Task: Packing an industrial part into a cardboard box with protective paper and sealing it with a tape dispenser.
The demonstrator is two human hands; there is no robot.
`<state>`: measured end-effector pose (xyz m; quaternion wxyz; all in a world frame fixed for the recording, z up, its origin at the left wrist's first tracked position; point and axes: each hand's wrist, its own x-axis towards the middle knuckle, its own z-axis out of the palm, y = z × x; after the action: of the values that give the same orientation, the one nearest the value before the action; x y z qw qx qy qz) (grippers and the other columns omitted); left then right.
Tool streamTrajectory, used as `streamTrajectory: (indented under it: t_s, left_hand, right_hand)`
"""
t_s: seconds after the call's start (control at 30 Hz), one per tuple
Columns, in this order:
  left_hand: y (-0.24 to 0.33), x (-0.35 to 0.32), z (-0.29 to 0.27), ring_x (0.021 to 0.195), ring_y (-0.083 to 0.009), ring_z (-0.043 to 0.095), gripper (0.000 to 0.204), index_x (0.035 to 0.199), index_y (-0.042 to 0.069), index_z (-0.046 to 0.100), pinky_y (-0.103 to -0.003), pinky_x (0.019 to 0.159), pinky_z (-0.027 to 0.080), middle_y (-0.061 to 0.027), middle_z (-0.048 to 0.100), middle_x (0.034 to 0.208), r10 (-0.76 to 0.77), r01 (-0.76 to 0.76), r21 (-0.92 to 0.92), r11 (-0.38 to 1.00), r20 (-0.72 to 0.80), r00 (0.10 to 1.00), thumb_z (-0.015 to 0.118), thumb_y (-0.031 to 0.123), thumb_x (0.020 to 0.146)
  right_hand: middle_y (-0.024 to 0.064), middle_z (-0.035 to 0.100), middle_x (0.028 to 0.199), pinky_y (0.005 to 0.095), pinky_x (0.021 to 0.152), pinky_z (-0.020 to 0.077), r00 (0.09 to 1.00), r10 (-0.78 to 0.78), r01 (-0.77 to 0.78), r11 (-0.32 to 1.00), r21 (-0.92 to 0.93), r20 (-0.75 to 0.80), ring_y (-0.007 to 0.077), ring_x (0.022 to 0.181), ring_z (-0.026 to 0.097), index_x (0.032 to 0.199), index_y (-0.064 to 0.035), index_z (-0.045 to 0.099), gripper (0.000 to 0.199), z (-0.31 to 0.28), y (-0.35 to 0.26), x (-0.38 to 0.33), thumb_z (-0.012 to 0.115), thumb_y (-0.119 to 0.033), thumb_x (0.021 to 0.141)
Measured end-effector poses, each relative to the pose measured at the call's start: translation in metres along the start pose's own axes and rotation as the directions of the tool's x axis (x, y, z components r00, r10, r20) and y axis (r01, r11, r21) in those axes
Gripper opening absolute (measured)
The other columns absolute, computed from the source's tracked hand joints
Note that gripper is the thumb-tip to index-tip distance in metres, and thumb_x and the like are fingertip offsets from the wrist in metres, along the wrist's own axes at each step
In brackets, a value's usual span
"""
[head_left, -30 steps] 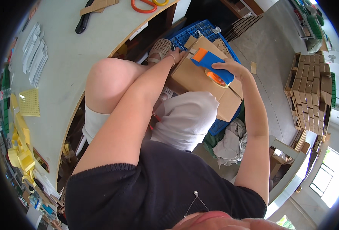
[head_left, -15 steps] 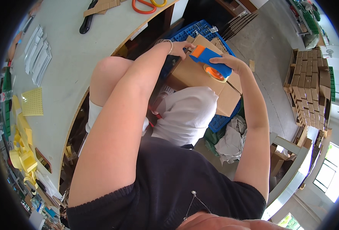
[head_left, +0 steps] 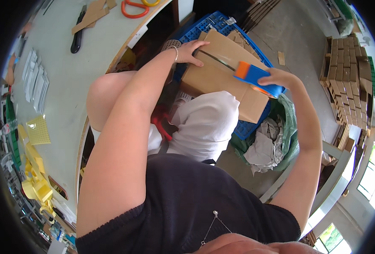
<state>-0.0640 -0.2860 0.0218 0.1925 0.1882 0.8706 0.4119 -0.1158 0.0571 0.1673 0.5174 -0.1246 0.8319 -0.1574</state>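
A closed brown cardboard box (head_left: 221, 82) stands tilted in front of my knees, on a blue plastic crate (head_left: 246, 129). My left hand (head_left: 190, 52) lies on the box's left end, fingers apart. In my right hand (head_left: 280, 79) is a blue tape dispenser (head_left: 255, 75) with an orange front end, over the right part of the box top. Part of its orange-cored tape roll shows underneath. A dark line, the seam between the flaps, runs from near my left hand toward the dispenser. Whether tape covers it I cannot tell.
On the table (head_left: 64, 76) at left lie orange-handled scissors (head_left: 134, 16), a black-handled tool (head_left: 76, 42), cardboard strips (head_left: 91, 19) and white packets (head_left: 35, 82). A green bag (head_left: 292, 122) of crumpled paper (head_left: 263, 146) sits right of the crate. Stacked cartons (head_left: 346, 76) stand far right.
My right hand has drawn the tape dispenser rightward and slightly nearer along the box top, away from my left hand. The left hand's fingers now spread on the box's left end.
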Motion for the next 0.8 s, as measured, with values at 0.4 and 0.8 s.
streamTrajectory:
  t_s: [0.4, 0.8]
  left_hand:
    - [0.043, 0.011, -0.027, 0.135, -0.0356, 0.013, 0.091, 0.136, 0.012, 0.030, -0.048, 0.108, 0.018, -0.0185, 0.018, 0.145, -0.162, 0.095, 0.449, 0.888, 0.114, 0.980, 0.074, 0.046, 0.064]
    - [0.196, 0.125, 0.162, 0.138, -0.0264, 0.010, 0.058, 0.144, 0.018, 0.016, -0.056, 0.107, 0.011, -0.0087, 0.010, 0.150, -0.103, 0.043, 0.693, 0.720, 0.046, 0.994, 0.021, 0.047, 0.094]
  right_hand:
    - [0.0101, 0.065, 0.082, 0.0319, 0.065, 0.0520, 0.952, 0.304, -0.305, 0.950, 0.068, 0.019, 0.0200, 0.067, 0.063, 0.103, 0.0001, 0.059, 0.049, -0.005, 0.160, -0.131, 0.070, -0.034, 0.070]
    - [0.0153, 0.064, 0.089, 0.0329, 0.060, 0.0557, 0.959, 0.285, -0.285, 0.959, -0.008, -0.005, 0.0230, 0.065, 0.066, 0.111, -0.0013, 0.056, 0.059, 0.011, 0.201, -0.083, 0.071, -0.039, 0.068]
